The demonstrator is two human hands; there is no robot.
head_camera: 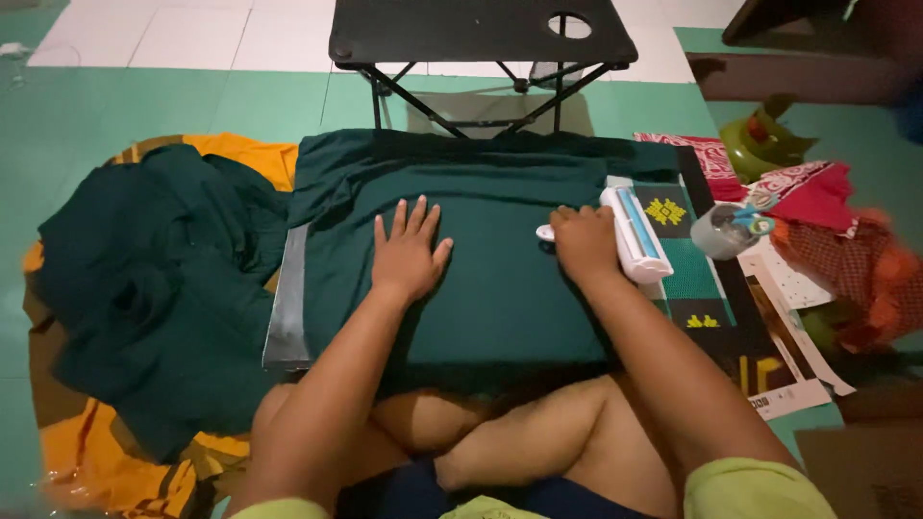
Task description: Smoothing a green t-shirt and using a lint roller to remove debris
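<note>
Pressing my left hand (409, 252) flat, fingers spread and holding nothing, on the dark green garment (481, 259), I keep the cloth smoothed over the grey board (287, 322) that lies on the floor in front of my crossed legs. My right hand (583, 240) is curled closed around the handle of the white lint roller (635, 234), which rests on the garment's right edge. The roller's long axis runs away from me, roughly parallel to that edge, and its body lies just right of my right hand's knuckles, so the right hand is plainly the nearer one; the left hand sits well apart from the roller, near the garment's middle. To the left of the garment a second heap of dark green cloth (144, 279) lies on an orange sheet (240, 154). Beyond the garment's far edge stands a black folding table (461, 29). To the right of the roller is a clear cup (723, 231) beside red patterned fabric (808, 192).
</note>
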